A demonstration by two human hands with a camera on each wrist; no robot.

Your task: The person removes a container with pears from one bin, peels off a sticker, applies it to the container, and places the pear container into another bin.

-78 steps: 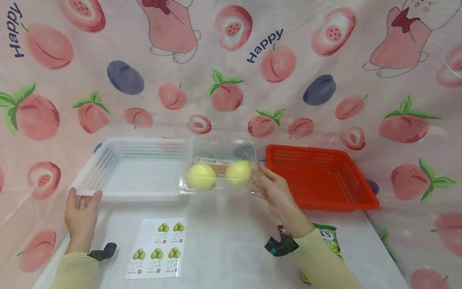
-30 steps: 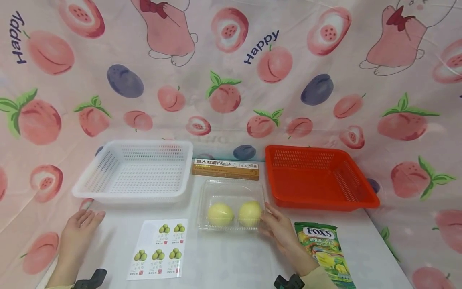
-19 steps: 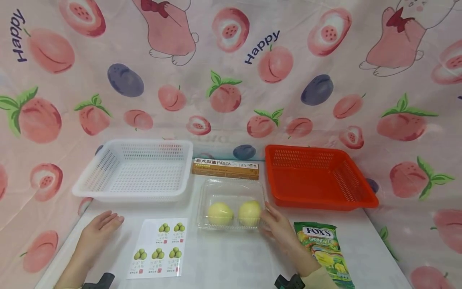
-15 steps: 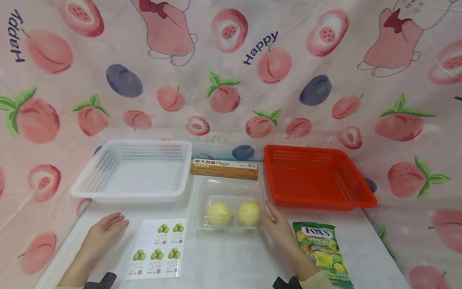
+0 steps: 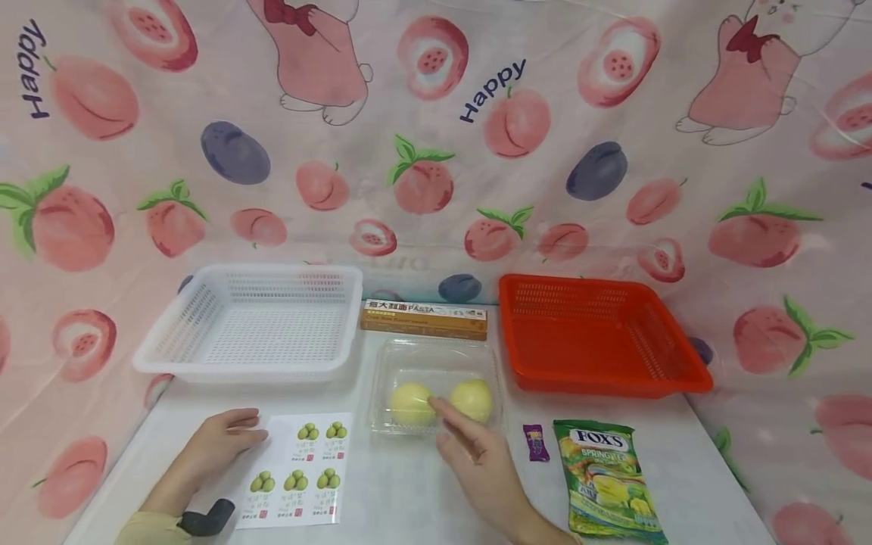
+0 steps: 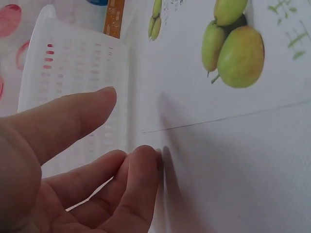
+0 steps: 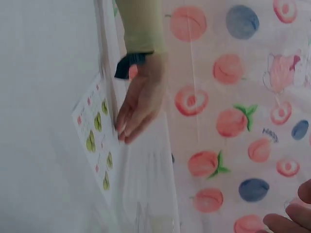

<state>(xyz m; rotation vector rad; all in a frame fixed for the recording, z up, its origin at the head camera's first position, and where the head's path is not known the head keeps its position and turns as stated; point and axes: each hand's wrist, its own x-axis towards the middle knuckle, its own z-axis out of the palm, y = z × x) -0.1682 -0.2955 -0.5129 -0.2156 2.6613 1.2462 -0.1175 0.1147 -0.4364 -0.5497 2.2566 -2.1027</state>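
My left hand [image 5: 216,456] hovers at the left edge of a sheet of stickers [image 5: 282,446] printed with green fruit. In the left wrist view its thumb [image 6: 73,116] stands apart from the bent fingers, with nothing between them; whether the fingertips touch the sheet or table I cannot tell. My right hand [image 5: 480,473], fingers extended, is in front of a clear plastic box [image 5: 436,356] and overlaps its front edge in the head view. Two yellow-green round fruits [image 5: 411,405] lie inside the box. Contact between the right fingertips and the box is unclear.
A white basket [image 5: 259,325] stands back left and a red basket [image 5: 602,341] back right. Between them lies a pasta box [image 5: 424,322]. To the right are a small purple packet [image 5: 535,443] and a green FOX'S candy bag [image 5: 609,481]. Patterned cloth [image 5: 436,113] hangs behind.
The plastic box was set down on the table from in front of the baskets. My right hand has left its right side and moved left; my left hand went from the white basket to the sheet.
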